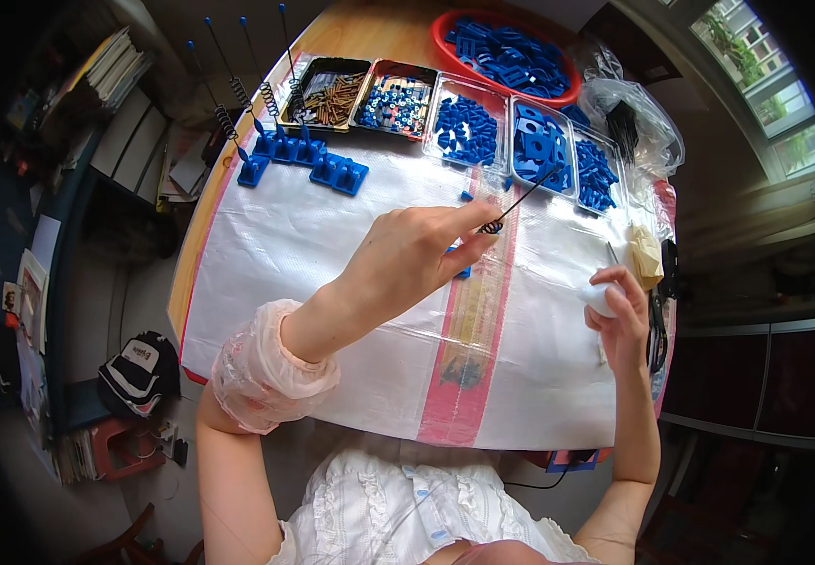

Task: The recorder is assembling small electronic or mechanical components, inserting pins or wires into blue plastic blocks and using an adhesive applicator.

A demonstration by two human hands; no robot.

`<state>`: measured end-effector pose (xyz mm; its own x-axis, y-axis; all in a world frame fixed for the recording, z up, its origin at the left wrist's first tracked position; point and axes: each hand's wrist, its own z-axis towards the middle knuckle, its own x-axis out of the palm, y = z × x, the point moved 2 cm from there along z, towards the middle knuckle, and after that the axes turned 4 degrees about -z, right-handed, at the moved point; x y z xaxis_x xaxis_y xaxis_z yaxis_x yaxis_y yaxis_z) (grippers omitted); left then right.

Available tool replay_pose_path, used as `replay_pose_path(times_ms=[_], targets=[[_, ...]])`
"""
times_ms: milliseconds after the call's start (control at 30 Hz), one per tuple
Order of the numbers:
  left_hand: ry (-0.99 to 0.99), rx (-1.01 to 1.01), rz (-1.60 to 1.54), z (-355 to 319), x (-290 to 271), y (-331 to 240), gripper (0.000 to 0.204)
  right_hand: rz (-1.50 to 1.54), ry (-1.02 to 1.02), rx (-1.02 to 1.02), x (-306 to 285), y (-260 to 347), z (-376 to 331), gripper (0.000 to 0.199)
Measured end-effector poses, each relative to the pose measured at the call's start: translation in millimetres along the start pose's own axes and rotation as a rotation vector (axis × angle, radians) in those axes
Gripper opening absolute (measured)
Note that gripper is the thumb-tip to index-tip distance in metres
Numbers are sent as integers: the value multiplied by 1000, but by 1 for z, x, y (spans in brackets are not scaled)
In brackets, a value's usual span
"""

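Note:
Over the middle of the mat, my left hand (417,240) pinches a black coil spring (491,227) between thumb and fingertips. A thin straight wire (528,193) runs from it up to the right. Below these fingertips lies a blue plastic piece (464,273), mostly hidden. My right hand (628,320), at the right side of the mat, is wrapped round a small white bottle (599,300) with a thin needle tip pointing up. At the far left stand blue plastic bases (339,175), several with upright blue-tipped spring wires (268,99).
Along the far edge stand a black tray (362,68) of brass-coloured screws, another tray of small parts, and clear trays (505,122) of blue pieces. A red basin (575,87) of blue parts sits behind. Plastic bags (648,118) lie at the far right. A silvery mat (332,254) covers the table.

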<state>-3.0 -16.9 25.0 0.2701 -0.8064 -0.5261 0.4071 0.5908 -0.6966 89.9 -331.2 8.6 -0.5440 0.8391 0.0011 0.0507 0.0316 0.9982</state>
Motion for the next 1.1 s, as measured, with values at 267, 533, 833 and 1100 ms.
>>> replay_pose_path(times_ms=[267, 533, 833, 1100], targets=[[0, -12, -4, 0, -1, -1, 23, -316, 8, -220, 33, -31, -48, 24], [5, -15, 2, -1, 0, 0, 24, -455, 1, -233, 47, -30, -41, 25], [-1, -5, 1, -1, 0, 0, 24, -416, -15, -146, 51, -32, -35, 24], [-9, -5, -4, -1, 0, 0, 25, -430, -5, -146, 52, -33, -33, 24]])
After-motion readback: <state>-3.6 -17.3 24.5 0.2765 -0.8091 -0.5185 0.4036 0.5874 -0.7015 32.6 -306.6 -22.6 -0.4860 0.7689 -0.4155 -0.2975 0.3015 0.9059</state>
